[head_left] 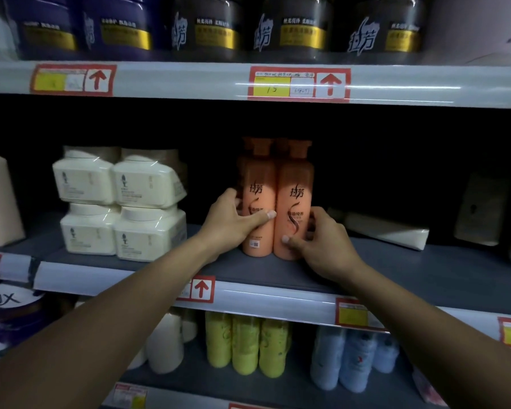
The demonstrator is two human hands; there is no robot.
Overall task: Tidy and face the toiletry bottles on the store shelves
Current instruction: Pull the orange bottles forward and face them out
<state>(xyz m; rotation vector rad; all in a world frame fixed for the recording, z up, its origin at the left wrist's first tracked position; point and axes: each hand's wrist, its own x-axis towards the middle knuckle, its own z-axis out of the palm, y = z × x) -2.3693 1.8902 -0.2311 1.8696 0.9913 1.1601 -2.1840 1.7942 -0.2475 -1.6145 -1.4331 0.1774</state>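
Two orange pump bottles stand upright side by side on the middle shelf, labels facing out. My left hand grips the left orange bottle low down, thumb across its front. My right hand grips the right orange bottle near its base, thumb on the front. More orange bottles stand behind them, mostly hidden.
Cream square jars are stacked two high to the left. A white tube lies on its side to the right, with a dark pouch beyond. Dark tubs fill the top shelf; yellow bottles and pale blue bottles stand below.
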